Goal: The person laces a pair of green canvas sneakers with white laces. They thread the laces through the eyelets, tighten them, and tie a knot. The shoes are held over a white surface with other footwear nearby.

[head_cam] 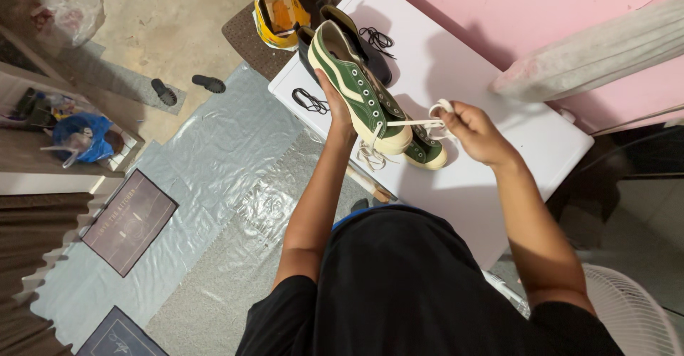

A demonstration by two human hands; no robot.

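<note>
My left hand (335,103) grips a green canvas sneaker (356,85) with a cream sole from underneath, holding it tilted above the white table (491,178). My right hand (470,128) pinches a cream shoelace (417,122) that runs taut from the sneaker's eyelets near the toe. More lace hangs loose below the toe. A second green sneaker (427,153) lies on the table under the first, mostly hidden.
A black shoe (374,60) and two black laces (377,39) (310,101) lie on the table's far end. A yellow bag (278,11) stands on the floor beyond. Sandals (187,87), floor mats (128,221) and a white fan (627,313) surround me.
</note>
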